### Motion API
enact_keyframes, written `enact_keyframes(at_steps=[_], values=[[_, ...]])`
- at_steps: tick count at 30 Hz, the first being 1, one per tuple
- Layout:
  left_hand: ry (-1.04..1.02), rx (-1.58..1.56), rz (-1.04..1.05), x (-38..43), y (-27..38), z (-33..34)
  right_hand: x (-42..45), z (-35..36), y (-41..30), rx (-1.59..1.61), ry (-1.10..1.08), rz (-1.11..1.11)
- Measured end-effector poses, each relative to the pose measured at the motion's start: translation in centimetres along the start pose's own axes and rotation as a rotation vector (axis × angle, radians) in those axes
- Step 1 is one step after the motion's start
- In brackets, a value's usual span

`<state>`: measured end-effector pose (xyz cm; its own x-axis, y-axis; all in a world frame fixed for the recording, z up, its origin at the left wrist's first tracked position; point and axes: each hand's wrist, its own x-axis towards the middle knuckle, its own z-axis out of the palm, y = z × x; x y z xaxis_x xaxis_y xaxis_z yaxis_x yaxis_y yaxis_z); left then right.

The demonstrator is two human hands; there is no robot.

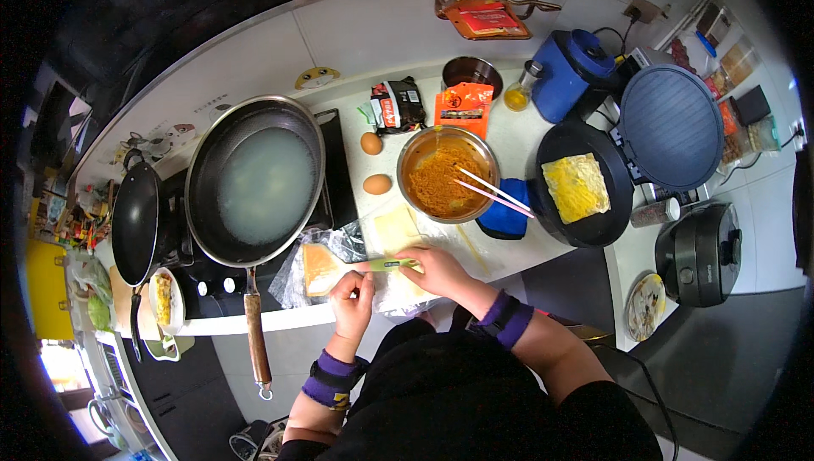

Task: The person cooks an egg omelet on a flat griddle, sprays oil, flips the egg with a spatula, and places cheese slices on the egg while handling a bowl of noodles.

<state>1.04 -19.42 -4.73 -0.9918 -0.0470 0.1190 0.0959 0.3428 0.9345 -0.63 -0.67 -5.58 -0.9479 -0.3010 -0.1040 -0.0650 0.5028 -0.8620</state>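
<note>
My right hand grips the green end of a spatula's handle, held level above the counter's front. Its wide tan head points left, over crumpled clear plastic. My left hand is curled just below the neck of the spatula, thumb raised; whether it touches the handle is unclear. Under the hands lie pale flat sheets on clear film. Behind them a steel bowl holds an orange shredded mixture with chopsticks resting in it. A folded yellow egg flatbread lies in the round electric griddle, lid raised.
A large frying pan with cloudy liquid stands on the left cooktop, its wooden handle jutting over the front edge. Two eggs sit left of the bowl. An orange packet and oil bottle stand behind; a rice cooker is right.
</note>
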Motion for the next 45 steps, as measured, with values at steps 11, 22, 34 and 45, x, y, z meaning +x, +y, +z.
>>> enact_keyframes(at_steps=[11, 22, 34, 45], values=[[-0.266, -0.003, -0.025, 3.1, -0.2, 5.2, -6.8, -5.6, 8.2, 0.2, 0.461, 0.208], [-0.222, -0.385, -0.51, 9.9, -0.3, 11.3, 1.0, -7.2, 4.7, 1.001, 0.955, 0.297], [-0.261, -0.473, -0.569, 8.3, -0.5, 9.1, -4.0, -14.1, 0.0, 0.049, 0.593, -0.059], [-0.325, -0.464, -0.549, 8.3, -1.1, 8.8, -0.6, -9.8, 3.6, 0.751, 0.834, 0.213]])
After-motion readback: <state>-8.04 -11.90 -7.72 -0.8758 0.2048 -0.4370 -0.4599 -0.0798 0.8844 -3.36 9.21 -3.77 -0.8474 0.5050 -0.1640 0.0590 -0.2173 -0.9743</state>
